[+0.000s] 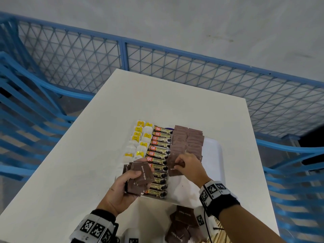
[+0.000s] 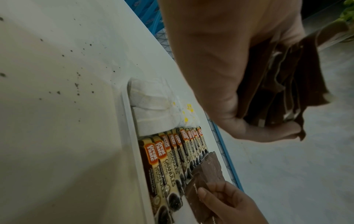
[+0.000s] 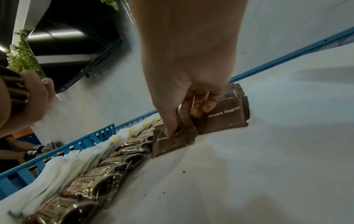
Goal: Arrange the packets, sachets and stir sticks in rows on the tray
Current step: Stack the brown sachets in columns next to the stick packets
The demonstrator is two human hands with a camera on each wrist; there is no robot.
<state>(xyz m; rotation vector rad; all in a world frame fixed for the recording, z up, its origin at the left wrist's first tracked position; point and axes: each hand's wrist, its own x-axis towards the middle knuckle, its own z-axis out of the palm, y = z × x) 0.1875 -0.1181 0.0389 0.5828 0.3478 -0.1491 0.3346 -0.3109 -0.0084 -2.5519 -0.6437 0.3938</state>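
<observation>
White tray (image 1: 213, 155) sits on a white tabletop (image 1: 91, 155). On the tray, from left to right: two columns of white tea bags (image 1: 138, 139) with yellow tags, one column of coffee sticks (image 1: 159, 155) marked "Granules", and two columns of brown sugar sachets (image 1: 187, 139) filling the far part; the tray's right strip is bare. Left hand (image 1: 121, 188) is raised over the tray's near left corner, fingers (image 2: 226, 115) curled around a stack of sachets (image 1: 140, 176), thumb across the top one, which reads "Brown Sugar". Right hand (image 1: 190, 166) is at the near end of the sachet columns, just right of the coffee sticks; thumb and fingers (image 3: 207, 104) pinch a single sachet (image 1: 172, 168) that lies down against the tray floor, overlapping the row beyond it. Loose sachets (image 1: 184, 223) lie on the tabletop near the person, below the tray's near edge. Both wrists carry black bands with printed markers. Blue mesh fence (image 1: 157, 67) surrounds the tabletop.
</observation>
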